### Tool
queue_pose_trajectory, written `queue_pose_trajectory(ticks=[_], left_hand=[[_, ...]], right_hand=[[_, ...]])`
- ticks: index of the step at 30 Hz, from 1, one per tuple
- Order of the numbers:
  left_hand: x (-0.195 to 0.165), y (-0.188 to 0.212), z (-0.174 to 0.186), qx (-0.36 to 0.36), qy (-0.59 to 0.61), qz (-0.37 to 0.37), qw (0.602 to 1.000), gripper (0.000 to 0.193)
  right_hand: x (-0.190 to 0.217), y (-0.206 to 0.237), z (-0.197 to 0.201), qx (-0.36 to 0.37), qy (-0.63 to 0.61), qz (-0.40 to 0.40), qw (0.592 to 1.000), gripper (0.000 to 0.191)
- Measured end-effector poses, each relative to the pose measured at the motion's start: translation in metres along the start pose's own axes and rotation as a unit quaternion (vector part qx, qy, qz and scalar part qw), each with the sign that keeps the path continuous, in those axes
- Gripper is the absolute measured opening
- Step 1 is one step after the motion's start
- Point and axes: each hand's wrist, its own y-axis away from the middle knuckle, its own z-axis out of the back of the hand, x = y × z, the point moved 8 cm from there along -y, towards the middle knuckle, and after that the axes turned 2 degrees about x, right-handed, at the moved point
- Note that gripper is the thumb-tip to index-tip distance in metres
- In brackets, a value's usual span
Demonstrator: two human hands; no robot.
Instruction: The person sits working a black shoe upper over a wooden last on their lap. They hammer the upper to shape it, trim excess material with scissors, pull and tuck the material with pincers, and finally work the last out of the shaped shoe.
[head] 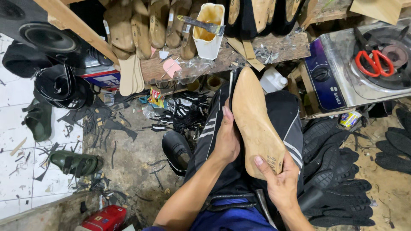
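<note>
Gripping the wooden shoe last (255, 124) with both hands, sole side up over the lap. Right hand (280, 179) clasps its near heel end, left hand (227, 139) wraps its left edge. Red-handled scissors (374, 62) lie on the gas stove (355, 70) far right; white glue pot (208, 32) on the far shelf (265, 49).

Shoemaking workshop: wooden lasts (145, 25), leather scraps (102, 124).
</note>
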Motion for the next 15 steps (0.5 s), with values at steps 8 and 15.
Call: queue_pose_trajectory(ticks=[8,15], left_hand=[[0.0,0.001,-0.009,0.048,0.069,0.001,0.996,0.068],[-0.006,0.005,-0.012,0.038,-0.059,0.008,0.997,0.061]], right_hand=[[-0.01,0.004,0.001,0.017,0.009,-0.006,1.0,0.05],[-0.003,0.009,-0.011,0.003,0.026,0.035,0.999,0.062]])
